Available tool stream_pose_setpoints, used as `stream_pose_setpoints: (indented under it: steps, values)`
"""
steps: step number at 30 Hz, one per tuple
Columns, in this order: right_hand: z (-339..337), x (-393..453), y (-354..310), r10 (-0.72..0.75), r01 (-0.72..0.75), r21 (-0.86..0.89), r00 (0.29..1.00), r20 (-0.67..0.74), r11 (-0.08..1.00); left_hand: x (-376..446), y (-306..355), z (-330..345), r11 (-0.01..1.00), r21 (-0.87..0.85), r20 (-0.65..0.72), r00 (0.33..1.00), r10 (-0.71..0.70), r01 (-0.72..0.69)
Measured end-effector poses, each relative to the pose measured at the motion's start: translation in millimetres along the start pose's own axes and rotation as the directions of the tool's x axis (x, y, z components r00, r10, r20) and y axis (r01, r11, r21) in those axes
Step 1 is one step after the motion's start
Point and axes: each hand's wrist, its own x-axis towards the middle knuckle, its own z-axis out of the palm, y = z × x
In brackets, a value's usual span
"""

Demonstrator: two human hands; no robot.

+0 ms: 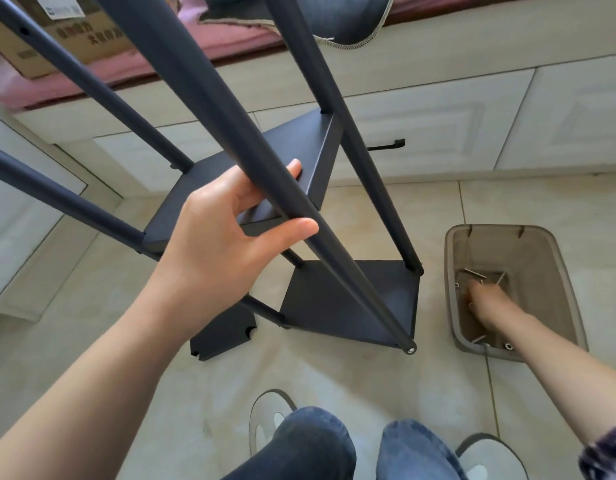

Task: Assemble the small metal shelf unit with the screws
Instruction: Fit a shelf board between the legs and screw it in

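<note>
Knees in jeans (pixel 313 445) at the bottom. Left hand (pixel 227 237) is wrapped around one dark pole (pixel 230 109) of the shelf unit (pixel 351 303), which stands on the tile floor (pixel 368 375). Right hand (pixel 486 299) is down inside the brown plastic bin (pixel 555 282) among the screws (pixel 472 271); can't tell if it's gripping one. White cabinets (pixel 420 129) behind.

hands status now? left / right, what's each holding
Left hand: holding a shelf post, fingers and thumb curled around it.
Right hand: down inside the bin among the screws; blurred, cannot tell its grip.
</note>
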Motion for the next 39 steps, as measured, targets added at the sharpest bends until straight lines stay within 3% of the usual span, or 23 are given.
stream_pose_setpoints:
  steps: [5, 11, 20, 28, 31, 39]
  values:
    - [-14, -17, -10, -0.057, 0.057, -0.035, 0.998, -0.001, 0.998, 0, -2, -4, 1.000, 0.013, 0.007, 1.000, 0.002, -0.002]
    - [-50, -48, -29, -0.129, 0.158, 0.129, 0.970, -0.204, 0.979, 2, -11, -9, 1.000, 0.025, 0.008, 1.000, -0.014, 0.014]
    - [-90, -154, -86, -0.270, 0.464, 0.337, 0.831, -0.487, 0.819, -14, -22, -33, 0.998, -0.069, 0.011, 1.000, -0.007, 0.008]
    - [-105, -225, -181, -0.396, 0.589, 0.571, 0.808, -0.436, 0.572, -40, -46, -71, 0.983, -0.179, -0.113, 0.992, -0.059, 0.038]
    - [-108, -230, -215, -0.441, 0.603, 0.600, 0.796, -0.414, 0.525, -50, -60, -87, 0.968, -0.247, -0.182, 0.979, -0.094, 0.047]
    - [-89, -212, -286, -0.401, 0.513, 0.726, 0.848, -0.346, 0.459, -67, -94, -116, 0.900, -0.436, -0.263, 0.951, -0.162, 0.032]
